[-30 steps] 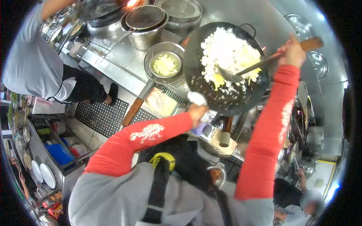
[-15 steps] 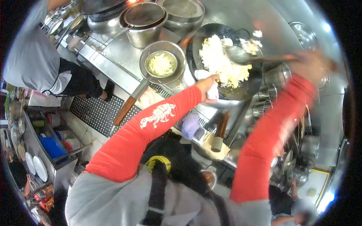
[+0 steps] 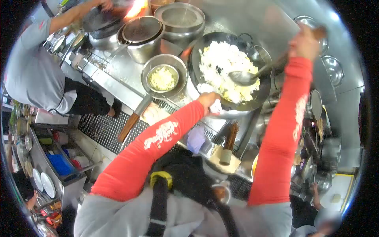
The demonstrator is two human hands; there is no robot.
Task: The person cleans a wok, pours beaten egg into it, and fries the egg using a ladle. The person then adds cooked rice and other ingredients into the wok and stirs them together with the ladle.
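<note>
My left hand [image 3: 208, 100] is closed on a folded white cloth [image 3: 216, 107] at the near rim of a large black wok [image 3: 242, 106]. White rice [image 3: 221, 55] mixed with yellow bits that look like egg fills much of the wok. My right hand [image 3: 306, 44] is wrapped round the handle of a ladle [image 3: 242, 78], up and to the right of the wok. The ladle's bowl rests in the rice on the right side. Left of the wok, a bowl of pale shredded food [image 3: 162, 79] sits inside a long-handled metal pan [image 3: 145, 69].
A strainer over a pot [image 3: 141, 29] and another wide pot [image 3: 179, 17] stand behind. Flames [image 3: 136, 8] rise near a co-worker [image 3: 33, 67] at the left. A bamboo brush [image 3: 229, 146] and a purple cloth [image 3: 196, 140] lie along the front edge. Metal bowls [image 3: 333, 70] hang at the right.
The ladle has gone from tossing rice above the wok's right side down into the rice. My right hand has moved up and slightly left. Flames at the back have grown.
</note>
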